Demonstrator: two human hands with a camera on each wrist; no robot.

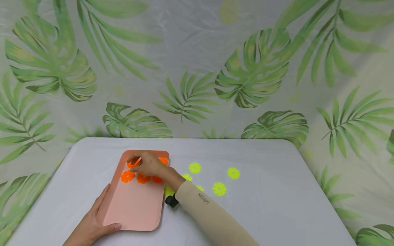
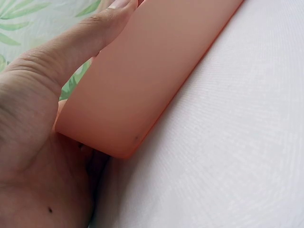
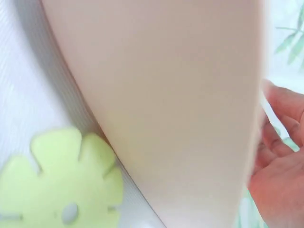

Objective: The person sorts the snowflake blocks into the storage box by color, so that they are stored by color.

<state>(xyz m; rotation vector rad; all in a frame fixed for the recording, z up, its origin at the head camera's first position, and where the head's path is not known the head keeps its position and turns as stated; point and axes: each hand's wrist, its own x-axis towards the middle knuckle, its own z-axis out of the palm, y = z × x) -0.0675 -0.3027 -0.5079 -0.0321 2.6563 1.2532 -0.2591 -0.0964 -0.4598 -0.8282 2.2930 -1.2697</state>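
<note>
- With the left hand [image 1: 92, 220] I am gripping the pink tray [image 1: 132, 208] at its near left corner, thumb along the near edge, fingers along the left side, probably to stop it sliding.
- The right hand [image 1: 150, 164] is hovering over the tray's far end, seemingly pinching a tilted orange disc [image 1: 134, 164] by its rim, which I am judging handy for placing flat.
- More orange discs [image 1: 127, 177] are lying in the tray, apparently grouped by colour.
- Yellow-green discs [image 1: 219, 191] are lying loose on the worktop [image 1: 261, 212] rightward, likely set apart by colour; one is sitting close beside the tray wall.
- Behind, leafy cloth [image 1: 191, 51] is hanging, perhaps as backdrop.
</note>
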